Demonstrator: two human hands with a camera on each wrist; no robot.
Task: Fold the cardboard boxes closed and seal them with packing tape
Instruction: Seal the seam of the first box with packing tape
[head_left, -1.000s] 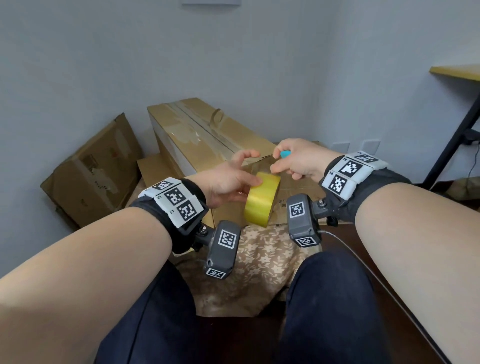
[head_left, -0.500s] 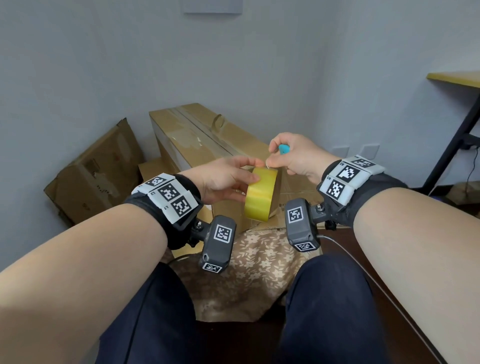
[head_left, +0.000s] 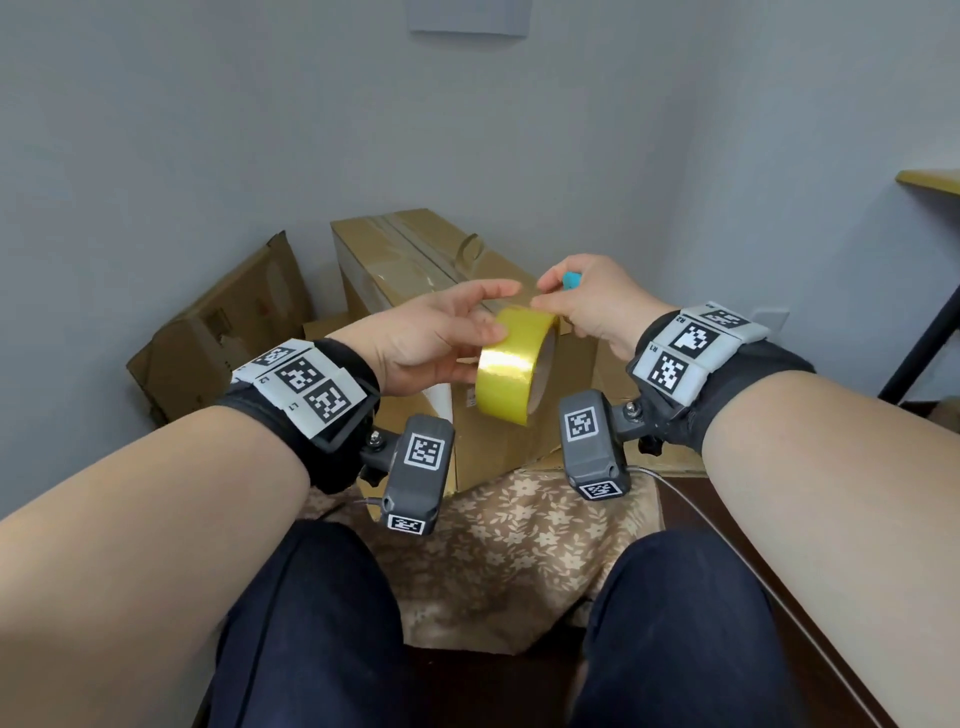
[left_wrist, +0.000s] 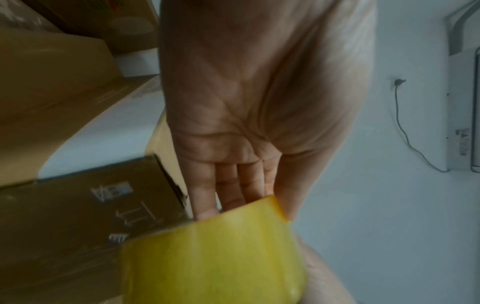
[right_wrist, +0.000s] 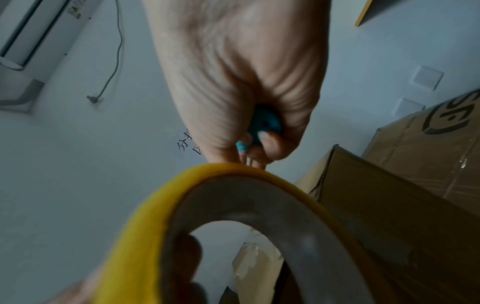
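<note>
My left hand (head_left: 467, 325) holds a yellow packing tape roll (head_left: 514, 374) upright above my knees, thumb on its outer face, index finger stretched forward. In the right wrist view, fingers show inside the roll's (right_wrist: 145, 226) core. My right hand (head_left: 558, 301) grips a blue-handled cutter (head_left: 571, 280), its fingertips at the roll's top edge. The cutter's blade is hidden. Behind the hands lies a long taped cardboard box (head_left: 415, 254), and a lower box (head_left: 498, 441) stands just under the roll. The left wrist view shows my left hand (left_wrist: 246, 102) and the roll (left_wrist: 213, 263).
A worn cardboard box (head_left: 218, 332) leans on the wall at the left. Flowered cloth (head_left: 519, 545) lies between my knees. A desk with a black leg (head_left: 924, 343) stands at the right. The right wrist view shows another printed box (right_wrist: 428, 133).
My right hand has moved left, up to the top edge of the roll. Both hands and the roll have risen a little, and my left index finger has stretched out.
</note>
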